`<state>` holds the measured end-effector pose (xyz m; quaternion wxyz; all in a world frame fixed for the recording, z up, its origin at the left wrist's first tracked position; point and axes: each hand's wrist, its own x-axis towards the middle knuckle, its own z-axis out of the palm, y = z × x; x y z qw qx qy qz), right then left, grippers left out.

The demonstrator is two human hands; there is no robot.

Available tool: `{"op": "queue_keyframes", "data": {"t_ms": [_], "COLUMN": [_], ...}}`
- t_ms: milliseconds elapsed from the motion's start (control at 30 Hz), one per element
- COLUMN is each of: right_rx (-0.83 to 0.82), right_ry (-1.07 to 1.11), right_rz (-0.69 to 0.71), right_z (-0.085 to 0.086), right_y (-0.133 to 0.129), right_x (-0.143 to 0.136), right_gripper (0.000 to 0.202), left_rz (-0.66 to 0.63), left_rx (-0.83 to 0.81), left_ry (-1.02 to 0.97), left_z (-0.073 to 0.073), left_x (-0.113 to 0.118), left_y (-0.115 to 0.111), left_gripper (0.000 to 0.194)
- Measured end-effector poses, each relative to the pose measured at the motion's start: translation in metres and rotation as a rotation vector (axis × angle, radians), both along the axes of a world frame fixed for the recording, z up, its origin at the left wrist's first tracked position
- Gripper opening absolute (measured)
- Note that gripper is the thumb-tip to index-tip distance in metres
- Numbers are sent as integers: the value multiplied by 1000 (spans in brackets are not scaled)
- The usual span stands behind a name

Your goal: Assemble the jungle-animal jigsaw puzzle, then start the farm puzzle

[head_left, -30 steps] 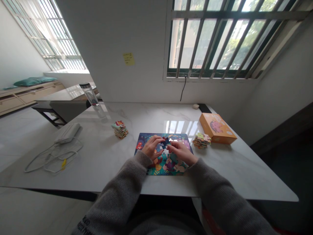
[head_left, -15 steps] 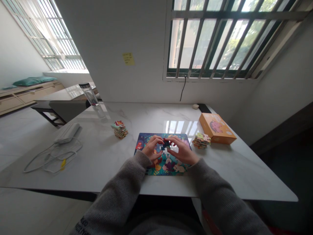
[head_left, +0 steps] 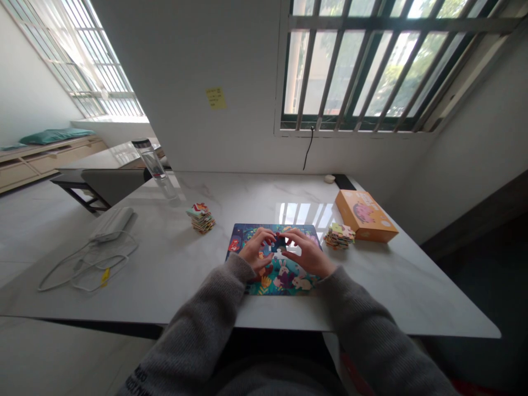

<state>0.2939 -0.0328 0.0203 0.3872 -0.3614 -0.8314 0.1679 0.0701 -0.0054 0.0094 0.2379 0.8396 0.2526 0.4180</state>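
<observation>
A colourful jigsaw puzzle [head_left: 264, 286], with rabbits and plants on a blue-green ground, lies flat on the table. A white gap shows in its middle. Over this gap a dark puzzle piece [head_left: 279, 244] sits between my two hands. My left hand [head_left: 256, 250] curves in from the left, its fingers at the piece's left edge. From the right, my right hand [head_left: 308, 256] pinches the opposite edge with fingertips and thumb held near it. Whether the piece touches the board cannot be made out. The hands cover part of the picture.
Stacked puzzle pieces stand left [head_left: 201, 219] and right [head_left: 340, 236] of the puzzle. An orange box [head_left: 365, 217] is behind the right stack. A clear bottle [head_left: 150, 159] stands at the back left. A white device [head_left: 112, 224] with a looped cable [head_left: 82, 286] lies at left.
My hands stay almost in place around the dark piece, with only a slight shift of the fingers. The whole view has moved a little.
</observation>
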Motion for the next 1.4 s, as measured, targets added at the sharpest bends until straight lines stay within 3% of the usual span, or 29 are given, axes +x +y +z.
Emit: {"op": "queue_keyframes", "data": {"t_ms": [100, 200, 267, 400, 733, 1167, 1400], "right_rx": [6, -25, -53, -77, -62, -44, -26], "right_ry": [-50, -174, -238, -280, -352, -379, -354], "right_rz": [-48, -141, -173, -137, -122, -151, -93], "right_z": [-4, -10, -14, -19, -25, -30, -29], "right_y": [3, 8, 10, 10, 7, 7, 6], "right_x": [6, 14, 17, 11, -1, -5, -2], "right_gripper": [38, 32, 31, 34, 36, 36, 34], "left_rz": [37, 182, 256, 268, 282, 303, 315], "left_rx": [-27, -8, 10, -3, -21, 30, 3], "left_ry": [66, 267, 417, 545, 625, 603, 618], "left_z": [-5, -13, -17, -18, -9, -16, -16], "left_x": [-2, -6, -8, -8, -7, -6, -3], "left_y": [4, 10, 13, 13, 8, 8, 6], "left_gripper": [43, 50, 41, 24, 18, 29, 32]}}
